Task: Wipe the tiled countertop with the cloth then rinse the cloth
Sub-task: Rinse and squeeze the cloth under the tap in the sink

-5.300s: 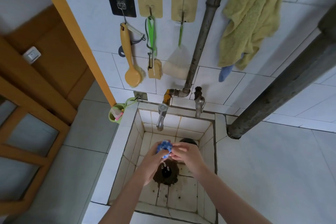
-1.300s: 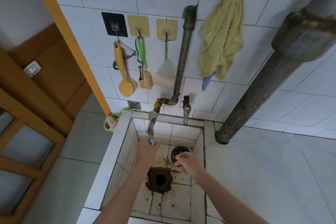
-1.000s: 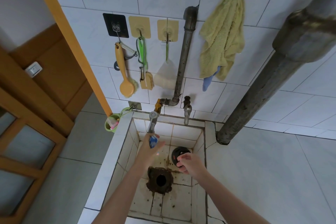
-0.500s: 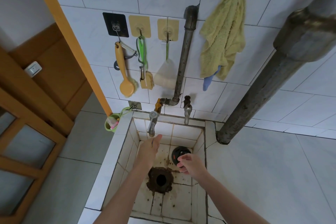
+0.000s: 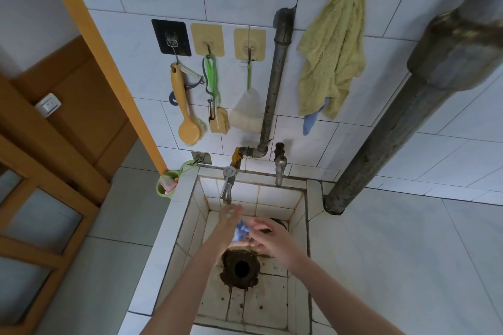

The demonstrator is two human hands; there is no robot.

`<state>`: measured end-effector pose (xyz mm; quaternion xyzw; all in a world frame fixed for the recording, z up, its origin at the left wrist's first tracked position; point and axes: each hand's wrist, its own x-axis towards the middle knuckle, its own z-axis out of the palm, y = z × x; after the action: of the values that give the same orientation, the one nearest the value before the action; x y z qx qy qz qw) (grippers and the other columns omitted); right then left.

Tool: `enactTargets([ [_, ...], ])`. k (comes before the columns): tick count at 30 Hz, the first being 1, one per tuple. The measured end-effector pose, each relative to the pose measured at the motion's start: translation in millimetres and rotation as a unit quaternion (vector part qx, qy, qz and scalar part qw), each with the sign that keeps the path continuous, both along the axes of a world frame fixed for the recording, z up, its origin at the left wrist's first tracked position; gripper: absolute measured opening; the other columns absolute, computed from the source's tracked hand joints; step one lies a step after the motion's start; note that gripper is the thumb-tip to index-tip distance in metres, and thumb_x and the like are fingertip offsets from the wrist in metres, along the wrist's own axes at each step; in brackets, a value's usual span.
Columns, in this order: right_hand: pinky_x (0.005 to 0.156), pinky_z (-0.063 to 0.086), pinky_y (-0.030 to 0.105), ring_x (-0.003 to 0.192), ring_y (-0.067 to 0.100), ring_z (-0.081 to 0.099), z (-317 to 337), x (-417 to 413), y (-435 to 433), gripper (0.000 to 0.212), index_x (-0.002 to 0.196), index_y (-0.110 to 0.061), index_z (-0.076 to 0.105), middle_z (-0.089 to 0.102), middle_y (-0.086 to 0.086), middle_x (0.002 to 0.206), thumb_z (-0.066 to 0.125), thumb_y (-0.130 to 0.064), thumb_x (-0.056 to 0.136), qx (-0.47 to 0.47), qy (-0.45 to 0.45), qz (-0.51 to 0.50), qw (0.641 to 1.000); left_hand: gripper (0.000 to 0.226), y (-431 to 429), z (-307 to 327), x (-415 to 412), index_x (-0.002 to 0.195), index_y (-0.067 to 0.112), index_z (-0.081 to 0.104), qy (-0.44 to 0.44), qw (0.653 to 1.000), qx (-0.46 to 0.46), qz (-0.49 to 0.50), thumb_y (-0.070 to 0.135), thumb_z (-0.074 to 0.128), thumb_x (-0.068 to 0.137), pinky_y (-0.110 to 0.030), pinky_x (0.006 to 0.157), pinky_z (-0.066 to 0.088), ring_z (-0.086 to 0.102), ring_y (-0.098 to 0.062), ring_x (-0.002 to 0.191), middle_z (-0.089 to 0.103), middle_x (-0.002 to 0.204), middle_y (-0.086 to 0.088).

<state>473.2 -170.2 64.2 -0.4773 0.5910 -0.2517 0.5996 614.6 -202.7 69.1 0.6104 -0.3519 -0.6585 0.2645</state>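
A small blue cloth (image 5: 240, 230) is bunched between my two hands over the tiled sink (image 5: 174, 228), just below the left tap (image 5: 227, 188). My left hand (image 5: 227, 221) has straight, blurred fingers pointing up at the tap, with its palm against the cloth. My right hand (image 5: 270, 238) reaches in from the right and its fingers curl onto the cloth. Most of the cloth is hidden between the hands. The white tiled countertop (image 5: 408, 258) lies to the right of the sink.
A dark drain hole (image 5: 241, 268) sits below my hands. A second tap (image 5: 280, 168) is at the back wall. A thick grey pipe (image 5: 394, 122) slants down to the counter. A yellow towel (image 5: 332, 54), brushes and a green cup (image 5: 166, 185) hang nearby.
My right hand has moved left to meet my left hand, and the blue cloth shows between them again. My left hand has dropped slightly from the tap.
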Motion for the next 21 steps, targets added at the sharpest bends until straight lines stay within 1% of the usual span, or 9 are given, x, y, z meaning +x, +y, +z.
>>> enactTargets([
  [2,0.084,0.052,0.023,0.092,0.006,0.062,9.2,6.9,-2.1,0.035,0.12,-0.027,0.055,0.06,-0.017,0.104,0.064,-0.029,0.087,-0.063,0.026,0.038,0.997,0.031,0.6,7.3,-4.2,0.108,0.012,0.051,0.093,0.994,0.034,0.04,0.039,0.043,0.094,-0.026,0.061,0.056,0.062,-0.02,0.085,0.06,0.102,-0.011],
  [3,0.081,0.049,0.018,0.09,0.003,0.061,12.0,9.2,-4.5,0.036,0.118,-0.025,0.058,0.061,-0.017,0.102,0.067,-0.032,0.084,-0.089,0.045,0.025,0.995,0.028,2.1,12.9,-5.5,0.107,0.011,0.052,0.129,0.99,0.043,0.037,0.034,0.041,0.095,-0.027,0.069,0.056,0.06,-0.021,0.093,0.059,0.107,-0.012],
  [5,0.071,0.045,0.008,0.086,0.002,0.059,13.4,8.8,-11.0,0.024,0.103,-0.02,0.063,0.062,-0.012,0.093,0.071,-0.028,0.081,-0.118,0.059,-0.044,0.99,0.028,3.4,21.7,-5.8,0.115,0.008,0.051,0.148,0.988,0.038,-0.005,0.026,0.043,0.096,-0.033,0.082,0.054,0.06,-0.025,0.103,0.057,0.115,-0.015],
  [6,0.068,0.045,0.007,0.085,0.005,0.06,12.7,7.3,-13.7,0.016,0.092,-0.022,0.06,0.061,-0.01,0.088,0.072,-0.024,0.081,-0.115,0.061,-0.073,0.989,0.028,3.3,24.0,-4.8,0.119,0.009,0.051,0.128,0.991,0.028,-0.031,0.022,0.047,0.095,-0.035,0.083,0.054,0.06,-0.025,0.104,0.057,0.118,-0.015],
  [8,0.069,0.051,0.014,0.088,0.014,0.063,11.5,2.9,-17.1,0.019,0.082,-0.026,0.053,0.061,-0.006,0.086,0.071,-0.021,0.082,-0.092,0.063,-0.091,0.99,0.031,1.4,24.0,-1.6,0.122,0.016,0.053,0.056,0.996,-0.006,-0.062,0.016,0.055,0.091,-0.033,0.081,0.056,0.062,-0.021,0.103,0.058,0.121,-0.012],
  [11,0.074,0.058,0.028,0.09,0.02,0.065,15.7,-4.9,-17.8,0.012,0.089,-0.017,0.054,0.063,0.003,0.091,0.066,-0.016,0.086,-0.055,0.018,-0.098,0.993,0.03,1.1,20.7,5.3,0.113,0.02,0.06,-0.042,0.995,-0.068,-0.062,0.017,0.066,0.083,-0.026,0.072,0.057,0.063,-0.017,0.098,0.062,0.116,-0.007],
  [15,0.072,0.059,0.028,0.082,0.017,0.066,18.0,-13.4,-16.8,0.012,0.088,-0.017,0.055,0.062,0.005,0.092,0.063,-0.008,0.087,-0.005,-0.018,-0.105,0.994,0.046,4.8,20.4,12.6,0.109,0.021,0.056,-0.126,0.979,-0.135,-0.083,0.017,0.079,0.069,-0.016,0.061,0.051,0.059,-0.008,0.091,0.061,0.1,0.004],
  [18,0.074,0.058,0.032,0.083,0.017,0.065,23.6,-16.2,-13.9,0.015,0.098,-0.012,0.056,0.06,0.004,0.097,0.059,-0.001,0.088,-0.009,-0.056,-0.081,0.995,0.042,5.0,25.9,10.8,0.105,0.021,0.057,-0.13,0.976,-0.127,-0.118,0.027,0.078,0.069,-0.016,0.06,0.05,0.059,-0.009,0.09,0.06,0.097,0.007],
  [21,0.075,0.055,0.028,0.091,0.019,0.061,33.7,-16.7,-14.0,0.021,0.103,-0.012,0.057,0.058,0.007,0.102,0.053,0.001,0.087,-0.012,-0.055,-0.037,0.998,0.032,2.7,33.6,9.0,0.101,0.013,0.057,-0.05,0.993,-0.059,-0.086,0.026,0.073,0.076,-0.026,0.062,0.057,0.065,-0.021,0.087,0.06,0.101,-0.007],
])
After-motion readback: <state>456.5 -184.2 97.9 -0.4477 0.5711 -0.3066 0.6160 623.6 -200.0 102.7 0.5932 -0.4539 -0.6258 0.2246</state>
